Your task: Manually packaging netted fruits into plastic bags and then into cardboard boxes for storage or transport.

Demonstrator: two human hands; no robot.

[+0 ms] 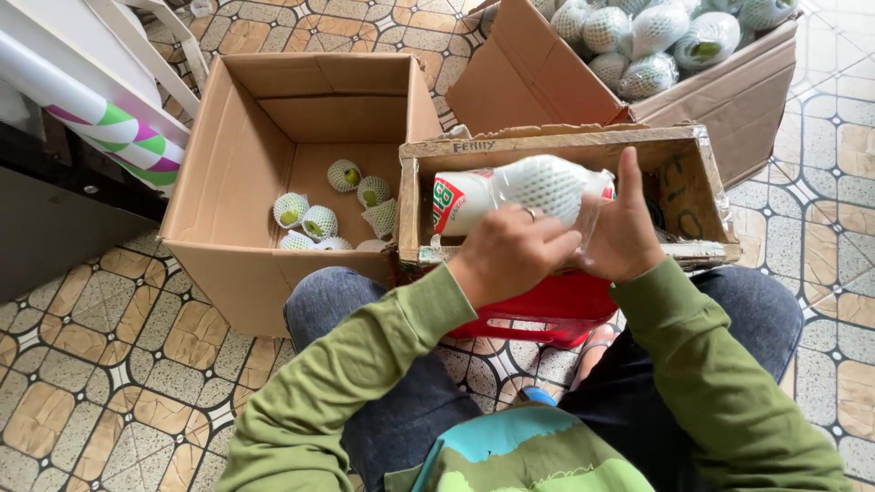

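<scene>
Over the wooden crate, the left hand and right hand both grip a net-wrapped fruit inside a clear plastic bag, right thumb up. Left, a cardboard box holds wrapped fruits; another box behind.

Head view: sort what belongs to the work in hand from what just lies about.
In hand:
left hand
right hand
net-wrapped fruit
clear bag
wooden crate
open box of wrapped fruit
back box of wrapped fruit

Lying about:
striped roll
red stool
</scene>
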